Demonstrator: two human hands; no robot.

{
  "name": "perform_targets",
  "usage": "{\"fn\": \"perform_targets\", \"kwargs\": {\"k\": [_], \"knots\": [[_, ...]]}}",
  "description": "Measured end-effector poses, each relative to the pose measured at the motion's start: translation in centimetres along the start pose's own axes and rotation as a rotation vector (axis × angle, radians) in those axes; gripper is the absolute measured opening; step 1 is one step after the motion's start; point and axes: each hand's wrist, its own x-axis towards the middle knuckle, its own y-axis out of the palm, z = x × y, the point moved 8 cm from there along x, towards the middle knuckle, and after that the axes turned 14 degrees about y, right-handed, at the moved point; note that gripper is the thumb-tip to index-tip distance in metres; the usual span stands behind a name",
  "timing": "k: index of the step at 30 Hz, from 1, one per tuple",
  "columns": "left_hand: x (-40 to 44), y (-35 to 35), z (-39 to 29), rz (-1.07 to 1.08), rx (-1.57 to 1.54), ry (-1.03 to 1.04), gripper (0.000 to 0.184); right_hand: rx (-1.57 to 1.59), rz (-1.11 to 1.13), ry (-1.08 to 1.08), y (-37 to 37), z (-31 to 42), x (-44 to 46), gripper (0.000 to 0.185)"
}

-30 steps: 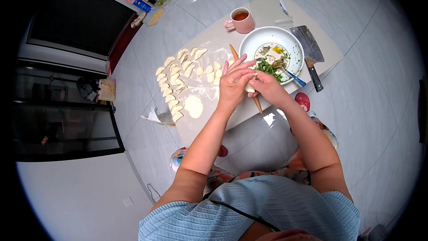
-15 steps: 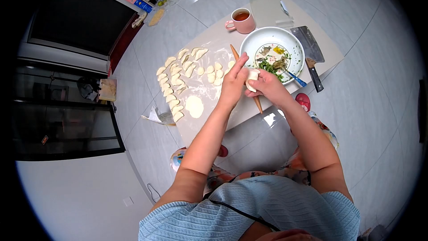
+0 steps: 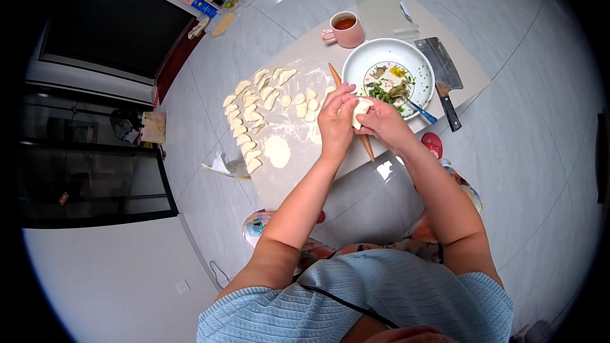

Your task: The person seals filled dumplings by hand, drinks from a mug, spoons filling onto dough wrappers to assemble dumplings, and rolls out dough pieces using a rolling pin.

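Between my two hands is a pale dumpling (image 3: 361,114), its edge pinched by fingers from both sides. My left hand (image 3: 337,117) closes on its left side, and my right hand (image 3: 383,121) grips its right side. Beneath them lies a wooden rolling pin (image 3: 365,145), partly covered by the hands. Just beyond is a white bowl (image 3: 351,57) with chopped greens and other filling, a blue-handled spoon (image 3: 422,112) resting in it. To the left, a flat round wrapper (image 3: 277,152) and several small dough pieces (image 3: 301,110) lie on the floured table.
Several folded dumplings (image 3: 252,114) line the left part of the table (image 3: 305,178). A pink mug (image 3: 349,35) of brown liquid stands behind the bowl. Right of the bowl lies a cleaver (image 3: 440,67), its handle over the table edge. A clear lidded box (image 3: 384,13) sits at the back.
My left hand has shifted slightly down, its fingers curling from outstretched to closed around the dumpling. My right hand stays on the dumpling, almost in place.
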Motion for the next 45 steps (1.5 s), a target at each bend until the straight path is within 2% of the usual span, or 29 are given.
{"fn": "perform_targets", "kwargs": {"k": [2, 7, 11, 13, 17, 22, 25, 29, 30, 31, 35, 37, 39, 41, 43, 45], "knots": [[0.0, -0.1, 0.0, -0.009, -0.004, -0.018, 0.010, 0.001, 0.038, -0.014, 0.2, 0.0, 0.0, 0.043], [0.5, 0.1, -0.5, 0.101, 0.181, 0.185, 0.009, -0.042, 0.062, -0.013, 0.2, -0.2, 0.1, 0.043], [0.7, 0.0, -1.0, 0.120, 0.232, 0.191, 0.009, -0.042, 0.071, -0.023, 0.2, -0.3, 0.3, 0.043], [0.6, 0.4, -0.1, 0.115, -0.084, -0.101, 0.010, -0.068, 0.078, -0.007, 0.3, -0.2, 0.2, 0.042], [0.5, 0.4, 1.7, 0.198, -0.106, -0.004, 0.013, -0.140, 0.077, 0.051, 0.1, -1.0, 0.6, 0.034], [0.3, 0.5, 2.1, 0.116, -0.262, -0.240, 0.014, -0.179, 0.021, 0.081, -0.4, -1.1, 0.8, 0.023], [-0.1, 0.9, 2.8, 0.205, -0.293, -0.241, 0.015, -0.224, 0.012, 0.099, -0.5, -1.3, 0.9, 0.017], [-0.2, 0.7, 3.5, 0.157, -0.280, -0.299, 0.015, -0.203, 0.029, 0.076, -0.1, -1.1, 0.6, 0.015], [-0.4, 0.9, 3.6, 0.138, -0.338, -0.419, 0.016, -0.203, 0.029, 0.076, -0.2, -1.1, 0.7, 0.015], [-0.9, 1.1, 4.0, 0.118, -0.394, -0.540, 0.016, -0.215, 0.018, 0.079, -0.5, -1.2, 0.8, 0.017], [-0.8, 1.7, 3.9, 0.267, -0.328, -0.483, 0.020, -0.319, -0.011, 0.130, -0.5, -1.4, 0.8, 0.021], [-0.5, 1.5, 4.0, 0.255, -0.251, -0.366, 0.029, -0.316, -0.015, 0.125, -0.5, -1.4, 0.7, 0.024], [-0.6, 1.7, 4.6, 0.194, -0.304, -0.389, 0.031, -0.317, -0.013, 0.123, -0.5, -1.5, 0.9, 0.026], [-0.7, 1.2, 4.6, 0.131, -0.357, -0.411, 0.033, -0.155, 0.001, 0.089, -0.8, -1.5, 1.1, 0.037], [-2.1, 1.4, 4.4, 0.102, -0.570, -0.715, 0.036, -0.122, 0.013, 0.077, -0.5, -1.0, 0.7, 0.042], [-2.9, 1.2, 4.6, 0.139, -0.557, -0.744, 0.035, -0.096, 0.035, 0.048, -0.2, -0.7, 0.9, 0.055]]}}
